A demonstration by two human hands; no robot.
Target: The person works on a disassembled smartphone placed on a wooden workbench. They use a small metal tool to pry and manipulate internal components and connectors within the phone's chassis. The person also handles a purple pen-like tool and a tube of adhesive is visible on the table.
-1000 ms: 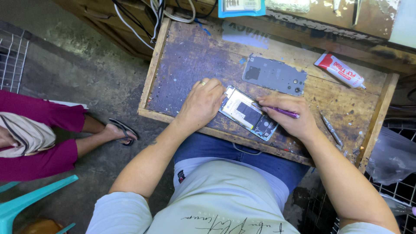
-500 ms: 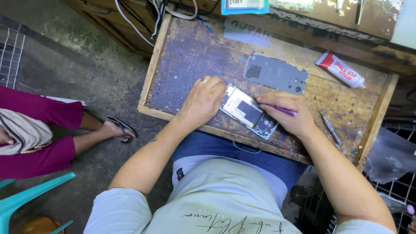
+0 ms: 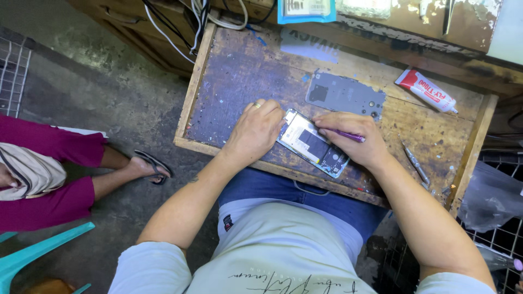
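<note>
L hand (image 3: 257, 129) flat on one opened phone (image 3: 312, 142), insides showing; R hand (image 3: 350, 137) pinches one purple tool (image 3: 344, 134); one grey back cover (image 3: 344, 95) near.

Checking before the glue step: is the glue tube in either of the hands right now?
No, the glue tube lies alone at the far right of the workbench, apart from both hands on the opened phone.

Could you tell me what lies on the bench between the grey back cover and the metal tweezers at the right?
In the head view, the right hand and its purple tool sit between the grey back cover and tweezers; otherwise bare, stained wood.
</note>
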